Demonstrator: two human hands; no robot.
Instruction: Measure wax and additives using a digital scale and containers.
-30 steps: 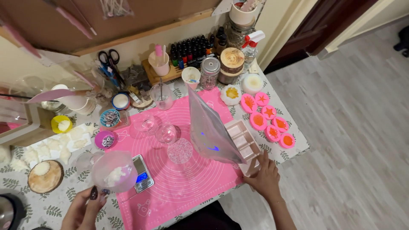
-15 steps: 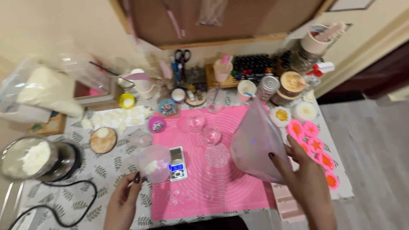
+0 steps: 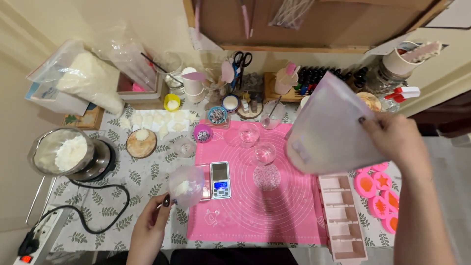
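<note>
Far left, a metal pot [image 3: 66, 154] of white flakes sits on its heater, cord trailing near. The left hand [image 3: 149, 230] grips a small clear cup [image 3: 186, 185] holding white pieces, kept touching the pocket scale [image 3: 220, 179] on the pink mat [image 3: 255, 216], apparently for weighing. The right hand [image 3: 395, 140] clasps a translucent bag [image 3: 331, 130], tilted above the mat, beside the pink mould [image 3: 343, 218].

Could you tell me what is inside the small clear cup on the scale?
The cup, touched by the left hand, holds a few whitish flakes at its bottom. It covers part of the scale, so that portion of the platform is hidden.
</note>
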